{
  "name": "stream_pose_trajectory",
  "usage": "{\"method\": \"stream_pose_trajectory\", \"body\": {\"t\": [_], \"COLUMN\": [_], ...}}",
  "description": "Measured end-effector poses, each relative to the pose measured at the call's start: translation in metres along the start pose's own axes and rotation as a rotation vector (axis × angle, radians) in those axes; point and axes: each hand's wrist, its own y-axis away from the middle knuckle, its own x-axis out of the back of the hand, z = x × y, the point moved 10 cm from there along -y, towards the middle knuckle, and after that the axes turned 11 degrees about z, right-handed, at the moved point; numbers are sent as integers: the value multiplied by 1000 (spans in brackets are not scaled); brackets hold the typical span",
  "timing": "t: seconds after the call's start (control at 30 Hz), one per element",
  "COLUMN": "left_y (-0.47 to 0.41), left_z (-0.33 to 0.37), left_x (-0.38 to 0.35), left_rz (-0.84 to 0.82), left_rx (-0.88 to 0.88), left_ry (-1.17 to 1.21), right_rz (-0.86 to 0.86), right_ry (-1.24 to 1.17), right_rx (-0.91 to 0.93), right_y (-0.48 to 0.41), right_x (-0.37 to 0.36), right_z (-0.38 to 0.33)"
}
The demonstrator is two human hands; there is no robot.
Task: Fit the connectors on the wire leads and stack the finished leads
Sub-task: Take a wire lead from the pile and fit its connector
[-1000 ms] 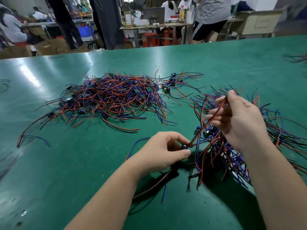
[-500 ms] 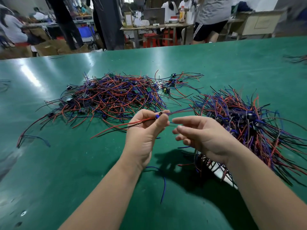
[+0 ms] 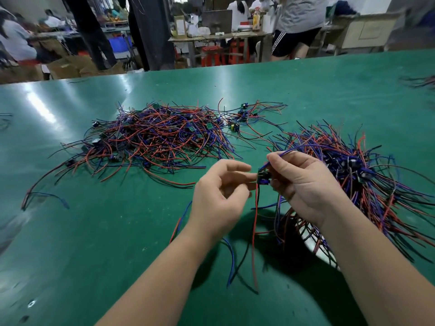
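Step in hand: a connector is judged to be in the course of being fitted onto its leads; seating cannot be confirmed from this view.
Right hand: fingers closed on the connector and on a blue lead that arcs up and away toward the right pile.
Left hand: fingers half curled, fingertips touching the connector's left side; a firm grip cannot be told.
Position: the part is held above the table, near the middle of its near edge, between the two hands.
Hanging leads: a red lead and a black one drop from the connector to the table.
Method note: the connector is best kept square and steadied from both sides; each lead should be pushed straight, not bent.
Materials: small dark block, blue-tinged; thin, limp, glossy insulated wire.
Left pile: loose tangle, toward the far left.
Right pile: leads fanned outward, near the right edge.
Surface: green, smooth, reflective.
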Motion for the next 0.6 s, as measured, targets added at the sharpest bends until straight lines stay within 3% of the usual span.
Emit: {"method": "stream_pose_trajectory", "body": {"t": [0.2,0.33,0.43,0.6], "left_y": [10,32,49,48], "left_z": [-26,-34,-36,-36], "left_x": [-18,-33,-38,-31], "left_rz": [-136,-447,-635,-704], "left_rx": [352,526,571,558], "left_ry": [123,56,-12,-76], "right_rz": [-31,114,216,284], "right_ry": [221,130,89,13], "right_rx": [158,164,176,163], "right_y": [3,-4,-5,-5], "right_x": [-4,19,37,48], "right_z": [-2,-17,-30,-33]}}
